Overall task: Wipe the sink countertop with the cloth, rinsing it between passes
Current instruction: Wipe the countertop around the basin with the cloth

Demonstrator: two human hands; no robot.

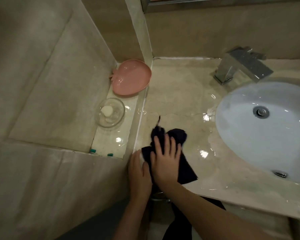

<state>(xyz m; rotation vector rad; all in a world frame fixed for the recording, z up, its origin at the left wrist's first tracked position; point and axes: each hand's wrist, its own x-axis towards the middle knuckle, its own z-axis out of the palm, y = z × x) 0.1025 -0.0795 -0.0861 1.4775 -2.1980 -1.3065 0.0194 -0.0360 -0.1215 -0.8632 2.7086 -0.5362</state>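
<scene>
A dark cloth [177, 135] lies spread on the wet beige countertop [177, 94], near its front left corner. My right hand [164, 160] presses flat on the cloth with its fingers spread and straight. My left hand [139, 172] rests beside it at the counter's left edge, fingers straight, partly under my right hand and touching the cloth's left corner. The white oval sink [249, 135] is set into the counter to the right, with a chrome faucet [241, 66] behind it.
A lower ledge to the left holds a pink apple-shaped dish [130, 78] and a clear glass bowl [100, 122] with a white soap piece in it. Two small teal caps [100, 152] sit at the ledge's front. Tiled walls close off the left and back.
</scene>
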